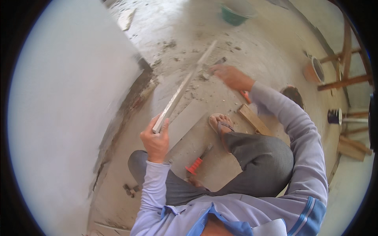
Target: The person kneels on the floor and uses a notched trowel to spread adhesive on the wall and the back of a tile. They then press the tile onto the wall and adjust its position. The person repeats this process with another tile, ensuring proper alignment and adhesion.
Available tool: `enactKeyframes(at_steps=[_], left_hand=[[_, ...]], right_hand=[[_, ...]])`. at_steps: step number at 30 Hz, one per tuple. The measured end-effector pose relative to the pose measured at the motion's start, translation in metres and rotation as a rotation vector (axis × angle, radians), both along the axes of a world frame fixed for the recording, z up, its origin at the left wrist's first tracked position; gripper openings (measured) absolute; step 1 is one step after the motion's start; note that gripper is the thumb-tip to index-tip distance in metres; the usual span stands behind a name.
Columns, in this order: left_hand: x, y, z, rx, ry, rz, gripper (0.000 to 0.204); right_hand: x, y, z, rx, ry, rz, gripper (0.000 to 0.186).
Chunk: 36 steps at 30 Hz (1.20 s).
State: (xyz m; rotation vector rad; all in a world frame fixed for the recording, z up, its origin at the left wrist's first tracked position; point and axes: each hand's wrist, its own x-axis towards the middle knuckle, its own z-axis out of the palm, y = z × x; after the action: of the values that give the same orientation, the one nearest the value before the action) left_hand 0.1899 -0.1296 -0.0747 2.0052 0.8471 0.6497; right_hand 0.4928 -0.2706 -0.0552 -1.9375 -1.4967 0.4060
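Observation:
My left hand [155,141] grips the near end of a long pale bar [177,96], angled up and away from me. My right hand [230,76], blurred, is closed on a flat dark tool [219,61] beside the bar's far part. Below it an orange-handled tool [244,95] lies on the floor, next to a wooden board [254,118]. A red-handled chisel [193,165] lies between my legs, and a flat grey strip [183,122] is under the bar.
A pale wall [67,98] with a rough lower edge runs along my left. A green tub [233,15], an orange bucket [310,70], a small dark pail [334,116] and wooden frames [344,84] stand ahead and right. Rubble [171,44] and a small hammer-like tool [130,190] lie on the floor.

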Motion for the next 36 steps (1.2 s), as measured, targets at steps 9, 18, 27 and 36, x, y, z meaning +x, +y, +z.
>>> enactKeyframes(at_steps=[9,18,27,36], left_hand=[[-0.114,0.115,-0.092,-0.398,0.154,0.21,0.051],[-0.162,0.145,-0.113,-0.462,0.413,0.173,0.064],[-0.295,0.175,-0.181,0.164,0.536,0.57,0.043],[-0.354,0.18,-0.211,0.511,0.856,0.658,0.032]], right_hand=[[0.121,0.024,-0.186,0.161,0.888,-0.868,0.018],[0.206,0.078,-0.323,-0.036,-0.186,0.067,0.029],[0.029,0.15,-0.257,-0.03,0.873,-0.468,0.045],[-0.053,0.211,-0.237,0.021,0.994,-0.27,0.022]])
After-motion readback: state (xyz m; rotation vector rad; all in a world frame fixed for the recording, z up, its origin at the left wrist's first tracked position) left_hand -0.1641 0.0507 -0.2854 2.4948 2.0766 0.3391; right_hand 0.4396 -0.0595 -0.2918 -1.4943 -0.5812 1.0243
